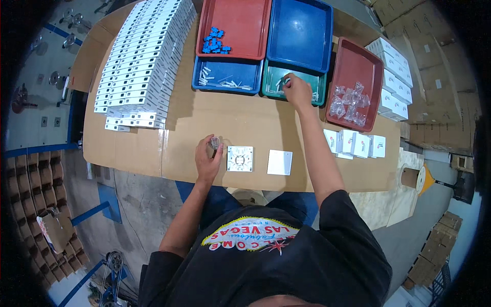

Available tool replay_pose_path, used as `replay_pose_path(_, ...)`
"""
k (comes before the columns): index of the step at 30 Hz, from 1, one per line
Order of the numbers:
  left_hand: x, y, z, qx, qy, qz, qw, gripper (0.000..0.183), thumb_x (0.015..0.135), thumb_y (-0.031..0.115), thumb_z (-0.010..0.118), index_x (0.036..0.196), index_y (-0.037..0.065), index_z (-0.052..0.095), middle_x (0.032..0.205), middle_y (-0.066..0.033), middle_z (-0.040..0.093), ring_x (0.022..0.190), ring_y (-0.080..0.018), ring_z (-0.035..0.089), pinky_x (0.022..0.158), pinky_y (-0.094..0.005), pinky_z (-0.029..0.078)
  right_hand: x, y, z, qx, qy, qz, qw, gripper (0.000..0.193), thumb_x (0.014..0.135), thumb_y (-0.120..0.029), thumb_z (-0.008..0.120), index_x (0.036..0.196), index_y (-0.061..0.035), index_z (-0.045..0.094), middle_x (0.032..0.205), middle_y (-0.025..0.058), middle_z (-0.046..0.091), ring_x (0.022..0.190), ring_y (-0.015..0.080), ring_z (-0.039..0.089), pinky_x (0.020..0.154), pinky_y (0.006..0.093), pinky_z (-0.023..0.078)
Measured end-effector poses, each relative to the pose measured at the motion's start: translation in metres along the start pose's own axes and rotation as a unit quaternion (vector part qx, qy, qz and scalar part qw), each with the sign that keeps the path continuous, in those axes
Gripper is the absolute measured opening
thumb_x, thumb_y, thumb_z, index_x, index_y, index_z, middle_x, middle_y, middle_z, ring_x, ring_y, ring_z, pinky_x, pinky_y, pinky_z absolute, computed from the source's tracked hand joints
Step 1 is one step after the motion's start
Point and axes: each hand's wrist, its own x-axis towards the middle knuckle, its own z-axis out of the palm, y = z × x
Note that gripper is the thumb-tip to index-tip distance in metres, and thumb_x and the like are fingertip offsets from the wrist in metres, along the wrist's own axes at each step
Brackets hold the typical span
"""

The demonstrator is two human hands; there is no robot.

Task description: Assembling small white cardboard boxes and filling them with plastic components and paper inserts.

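My left hand point(206, 162) is closed around a small clear, round-looking piece point(215, 143), just left of a white square plate point(240, 158). That plate lies on the cardboard-covered table with its patterned inner side up. Beside it, to the right, is a plain white square cover point(280, 162). My right hand point(298, 92) reaches to the green tray point(320, 82), its fingers pinched together over the small white pieces in it. What the fingertips hold, if anything, is too small to make out.
Tall stacks of white boxes point(138, 61) rise at the left. Behind are a red tray point(240, 30) with blue pieces, an upper blue tray point(299, 36) and a lower blue tray point(225, 88) with white pieces. A right-hand red tray point(353, 56) holds clear bags; small white boxes point(361, 145) stand nearer.
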Motion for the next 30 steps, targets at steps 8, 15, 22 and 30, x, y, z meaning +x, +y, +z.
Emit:
replay_pose_path(8, 0.003, -0.004, 0.003, 0.037, 0.027, 0.017, 0.999, 0.041, 0.088, 0.019, 0.080, 0.124, 0.003, 0.066, 0.116, -0.0169, 0.069, 0.108, -0.0353, 0.066, 0.096, -0.0433, 0.051, -0.054, -0.038, -0.016, 0.303, 0.025, -0.010, 0.953, 0.020, 0.089, -0.009, 0.073, 0.109, -0.0054, 0.072, 0.090, 0.0053, 0.073, 0.069, 0.0108, 0.059, 0.065, 0.0276, 0.049)
replay_pose_path(15, 0.001, 0.001, -0.002, 0.045, 0.025, 0.056, 0.997, 0.042, 0.089, 0.018, 0.079, 0.126, 0.004, 0.065, 0.117, -0.0152, 0.069, 0.110, -0.0342, 0.066, 0.096, -0.0419, 0.051, -0.133, -0.135, 0.008, 0.440, -0.040, -0.052, 0.895, 0.017, 0.089, -0.001, 0.075, 0.104, -0.0017, 0.070, 0.090, 0.0010, 0.070, 0.069, 0.0038, 0.051, 0.064, 0.0213, 0.044)
replay_pose_path(22, 0.000, -0.005, -0.004, 0.047, 0.019, 0.060, 0.997, 0.045, 0.087, 0.018, 0.078, 0.127, 0.005, 0.065, 0.118, -0.0145, 0.070, 0.110, -0.0347, 0.066, 0.095, -0.0437, 0.051, -0.170, -0.157, 0.048, 0.340, -0.125, -0.163, 0.918, 0.016, 0.091, -0.012, 0.073, 0.104, -0.0026, 0.073, 0.100, 0.0104, 0.069, 0.073, 0.0256, 0.066, 0.068, 0.0361, 0.053)
replay_pose_path(30, 0.004, -0.001, -0.003, 0.036, 0.029, 0.073, 0.996, 0.044, 0.087, 0.020, 0.080, 0.125, 0.004, 0.065, 0.116, -0.0138, 0.070, 0.107, -0.0345, 0.066, 0.094, -0.0446, 0.051, -0.154, -0.146, 0.028, 0.309, -0.160, -0.109, 0.931, 0.015, 0.094, -0.014, 0.072, 0.103, -0.0026, 0.075, 0.100, 0.0123, 0.066, 0.075, 0.0254, 0.066, 0.071, 0.0363, 0.054)
